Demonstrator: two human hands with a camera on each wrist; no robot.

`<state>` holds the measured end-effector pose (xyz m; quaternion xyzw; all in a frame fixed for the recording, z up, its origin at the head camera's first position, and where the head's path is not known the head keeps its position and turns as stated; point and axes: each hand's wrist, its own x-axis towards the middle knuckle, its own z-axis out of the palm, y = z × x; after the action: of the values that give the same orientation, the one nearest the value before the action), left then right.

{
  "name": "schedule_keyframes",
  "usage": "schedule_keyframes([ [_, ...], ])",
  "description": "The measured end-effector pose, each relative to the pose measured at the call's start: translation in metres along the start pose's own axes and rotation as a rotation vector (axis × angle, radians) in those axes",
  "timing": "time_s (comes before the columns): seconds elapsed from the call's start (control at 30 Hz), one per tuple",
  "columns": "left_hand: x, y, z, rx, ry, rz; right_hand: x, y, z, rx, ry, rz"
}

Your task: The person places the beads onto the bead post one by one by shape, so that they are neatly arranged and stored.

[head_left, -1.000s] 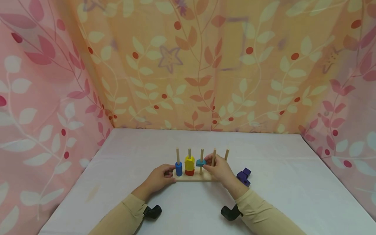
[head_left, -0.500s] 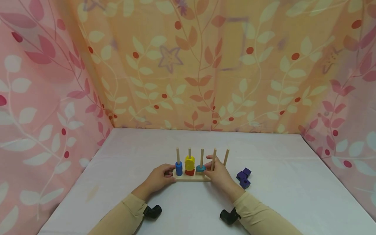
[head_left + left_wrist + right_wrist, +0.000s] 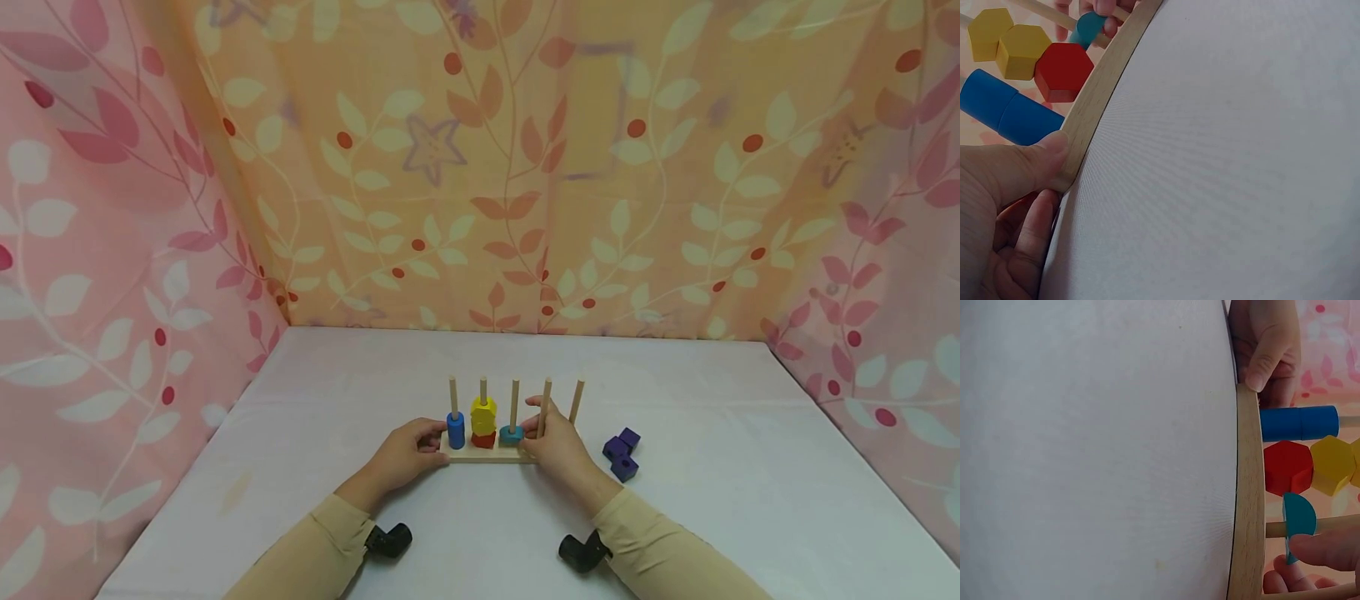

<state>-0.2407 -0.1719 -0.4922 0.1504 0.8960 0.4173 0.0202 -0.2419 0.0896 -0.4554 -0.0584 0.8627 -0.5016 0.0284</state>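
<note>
A wooden peg stacker's base [image 3: 487, 459] stands on the table in the head view. My left hand [image 3: 405, 454] grips its left end, thumb against the wood in the left wrist view. With my right hand [image 3: 561, 447] I pinch a teal half-round block [image 3: 1302, 515] threaded on the third peg; the right wrist view shows a short stretch of bare peg between block and base. Blue cylinders [image 3: 1013, 106] fill the lower first peg. On the second peg, a red hexagonal block [image 3: 1065, 72] sits under yellow hexagonal blocks [image 3: 483, 417]. My right hand partly hides the fourth and fifth pegs.
Several purple blocks [image 3: 621, 456] lie on the white tabletop [image 3: 697, 517] to the right of the stacker. Patterned curtains [image 3: 510, 167] enclose the table at the back and sides. Black wrist cameras [image 3: 390, 542] sit at both sleeves.
The teal block has slid down the third peg from about mid-height to near the base, my right hand moving down and slightly left with it. My left hand keeps its place.
</note>
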Motion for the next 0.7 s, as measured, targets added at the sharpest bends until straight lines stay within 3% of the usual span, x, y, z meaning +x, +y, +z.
schedule_keyframes([
  [0.43, 0.000, 0.000, 0.000, 0.011, 0.003, 0.003, 0.000, 0.001, 0.000, -0.012, 0.002, -0.016],
  [0.7, 0.000, 0.000, 0.000, 0.011, 0.000, 0.001, -0.009, -0.005, -0.010, -0.031, -0.024, -0.015],
])
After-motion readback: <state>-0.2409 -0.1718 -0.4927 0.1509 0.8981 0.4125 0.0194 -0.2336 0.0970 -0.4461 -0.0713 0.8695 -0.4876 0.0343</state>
